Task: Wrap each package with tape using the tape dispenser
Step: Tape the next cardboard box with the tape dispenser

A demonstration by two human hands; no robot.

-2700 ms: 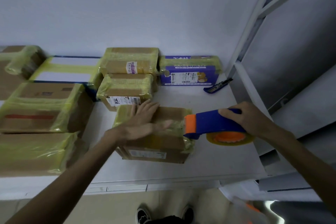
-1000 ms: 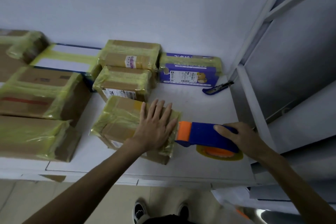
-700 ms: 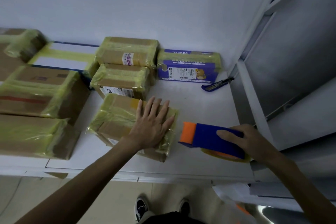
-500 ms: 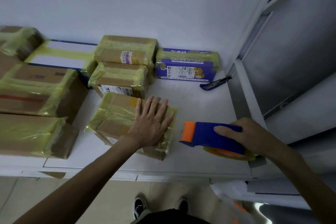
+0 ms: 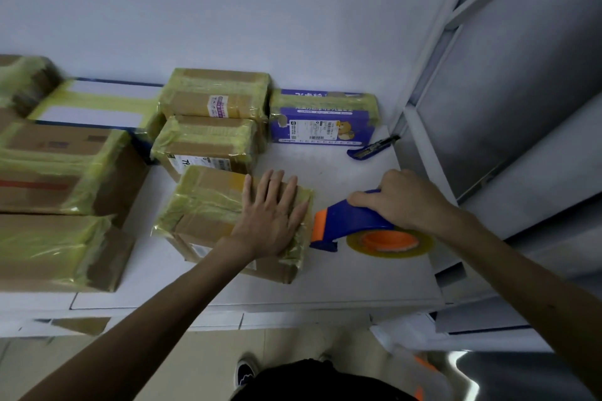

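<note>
The left hand (image 5: pixel 272 221) presses flat, fingers straight, on the taped cardboard package (image 5: pixel 228 218) near the tabletop's (image 5: pixel 358 280) front edge. The right hand (image 5: pixel 404 200) grips the tape dispenser (image 5: pixel 345 221), just beside the package's right end.

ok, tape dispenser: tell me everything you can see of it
The tape dispenser has a blue plastic-looking body with an orange nose, and an orange hub carrying a yellowish translucent tape roll. It sits low over the white table, nose pointing left at the right edge of the taped package; whether they touch is unclear. The right hand grips its handle from above, fingers curled round it.
</note>
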